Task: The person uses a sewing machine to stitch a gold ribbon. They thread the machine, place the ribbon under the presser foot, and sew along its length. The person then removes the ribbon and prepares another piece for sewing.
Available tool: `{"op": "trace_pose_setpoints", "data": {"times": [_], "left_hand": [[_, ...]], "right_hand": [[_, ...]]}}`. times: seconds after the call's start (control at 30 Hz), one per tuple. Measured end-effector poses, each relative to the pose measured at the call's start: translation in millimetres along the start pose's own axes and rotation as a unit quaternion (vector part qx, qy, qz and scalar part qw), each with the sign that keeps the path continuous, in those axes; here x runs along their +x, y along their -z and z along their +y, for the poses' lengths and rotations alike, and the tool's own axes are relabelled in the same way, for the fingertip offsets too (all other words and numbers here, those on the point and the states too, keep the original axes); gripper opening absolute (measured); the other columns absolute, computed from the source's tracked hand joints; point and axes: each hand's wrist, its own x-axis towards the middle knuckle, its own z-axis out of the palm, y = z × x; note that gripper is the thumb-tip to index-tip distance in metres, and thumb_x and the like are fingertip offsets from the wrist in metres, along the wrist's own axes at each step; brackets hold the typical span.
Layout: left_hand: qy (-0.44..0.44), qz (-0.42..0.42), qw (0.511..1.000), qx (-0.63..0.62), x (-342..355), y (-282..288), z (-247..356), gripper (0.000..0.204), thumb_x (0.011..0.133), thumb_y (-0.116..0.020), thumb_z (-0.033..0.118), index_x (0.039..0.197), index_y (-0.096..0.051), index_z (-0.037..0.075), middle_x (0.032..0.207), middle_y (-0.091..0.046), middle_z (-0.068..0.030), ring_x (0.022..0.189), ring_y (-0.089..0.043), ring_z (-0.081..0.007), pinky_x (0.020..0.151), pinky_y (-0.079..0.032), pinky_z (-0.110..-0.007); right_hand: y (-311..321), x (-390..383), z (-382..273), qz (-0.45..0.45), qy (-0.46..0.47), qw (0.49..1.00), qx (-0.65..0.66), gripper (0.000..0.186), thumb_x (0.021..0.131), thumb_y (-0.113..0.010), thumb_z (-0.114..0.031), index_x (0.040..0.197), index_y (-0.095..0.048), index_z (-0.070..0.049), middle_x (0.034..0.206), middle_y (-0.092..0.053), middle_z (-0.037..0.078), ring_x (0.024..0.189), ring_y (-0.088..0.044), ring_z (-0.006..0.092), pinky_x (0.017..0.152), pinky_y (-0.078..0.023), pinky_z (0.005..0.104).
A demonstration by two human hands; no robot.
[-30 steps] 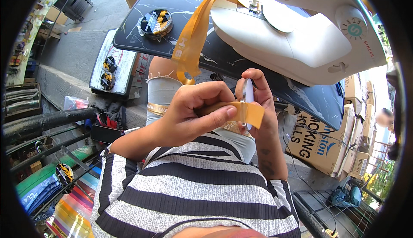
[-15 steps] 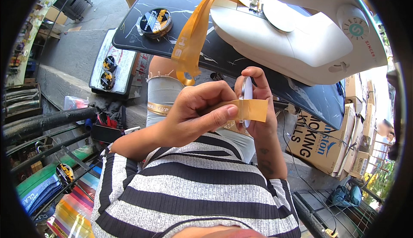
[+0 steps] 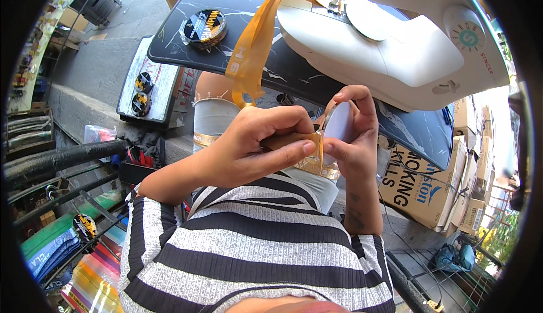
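Note:
A round medal stands nearly on edge above my lap, its pale flat side turned to the right. My right hand is closed round it, fingers over the top rim and thumb at the lower edge. My left hand pinches a gold ribbon at the medal's near side. Ribbon and both thumbs meet at the rim, where the ribbon's end shows as a narrow fold. More printed gold ribbon lies across my lap. Another gold ribbon length hangs from the sewing machine over the table edge.
A stack of round black-and-gold medals sits on the dark marbled table. Two smaller piles rest on a white-topped box at left. Cardboard boxes stand at right; black metal rails run along the left.
The ribbon's flat end, which stuck out right past the medal, is now folded narrow at the rim. My right hand shifted right, the medal's pale side shows more, and its thumb moved to the ribbon.

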Motion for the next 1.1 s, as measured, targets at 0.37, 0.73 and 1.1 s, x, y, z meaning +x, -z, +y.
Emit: {"op": "trace_pose_setpoints", "data": {"times": [0.37, 0.73, 1.1], "left_hand": [[-0.079, -0.002, 0.977, 0.197, 3, 4, 8, 0.022, 0.090, -0.066, 0.019, 0.088, -0.055, 0.000, 0.062, -0.046, -0.0063, 0.055, -0.045, -0.0122, 0.050, -0.036, -0.027], [-0.058, 0.006, 0.985, 0.162, 5, 1, 9, 0.018, 0.090, -0.067, 0.010, 0.084, -0.054, -0.001, 0.060, -0.045, -0.0043, 0.053, -0.038, -0.0102, 0.048, -0.033, -0.027], [-0.048, 0.002, 0.995, 0.084, 6, 3, 12, 0.016, 0.091, -0.066, 0.010, 0.084, -0.056, 0.001, 0.060, -0.047, 0.0002, 0.054, -0.039, -0.0055, 0.048, -0.031, -0.025]], "right_hand": [[-2, -15, -32, 0.067, 0.179, 0.926, -0.325, 0.058, 0.057, -0.091, -0.015, 0.104, -0.059, -0.003, 0.101, -0.060, 0.006, 0.092, -0.061, 0.0152, 0.079, -0.052, 0.0279], [3, -13, -35, 0.053, 0.143, 0.945, -0.288, 0.059, 0.057, -0.092, -0.015, 0.104, -0.059, -0.003, 0.102, -0.060, 0.006, 0.094, -0.061, 0.0152, 0.080, -0.052, 0.0269], [11, -3, -43, -0.102, 0.305, 0.856, -0.405, 0.067, 0.052, -0.092, -0.028, 0.113, -0.068, -0.020, 0.127, -0.053, 0.011, 0.109, -0.057, 0.0259, 0.088, -0.049, 0.0367]]}}
